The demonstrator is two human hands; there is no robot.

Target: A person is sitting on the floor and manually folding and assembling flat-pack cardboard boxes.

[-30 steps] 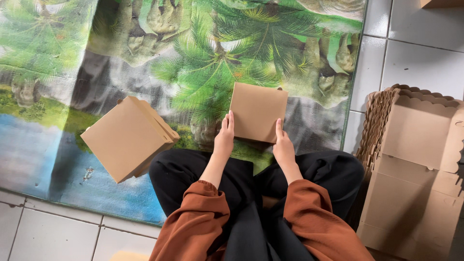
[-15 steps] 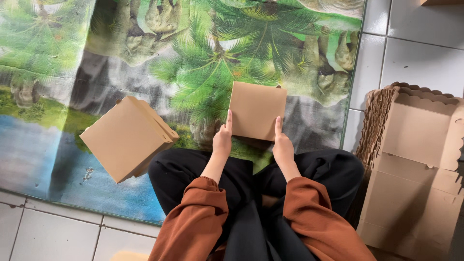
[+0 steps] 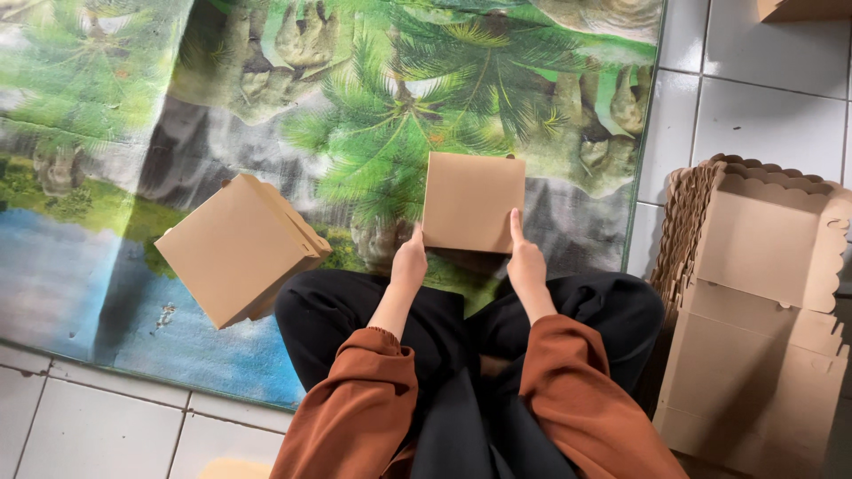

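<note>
A closed brown cardboard box (image 3: 472, 200) stands on the printed mat just beyond my crossed legs. My left hand (image 3: 409, 263) grips its near left corner, thumb up along the side. At the near right edge my right hand (image 3: 525, 260) holds it too, with the thumb pressed on the top face. I wear rust-coloured sleeves and black trousers.
A stack of closed brown boxes (image 3: 241, 247) lies tilted on the mat (image 3: 106, 115) to my left. At the right, on the white tiled floor (image 3: 763, 106), stands a pile of unfolded scallop-edged cardboard blanks (image 3: 754, 302). Another box corner (image 3: 803, 9) shows at top right.
</note>
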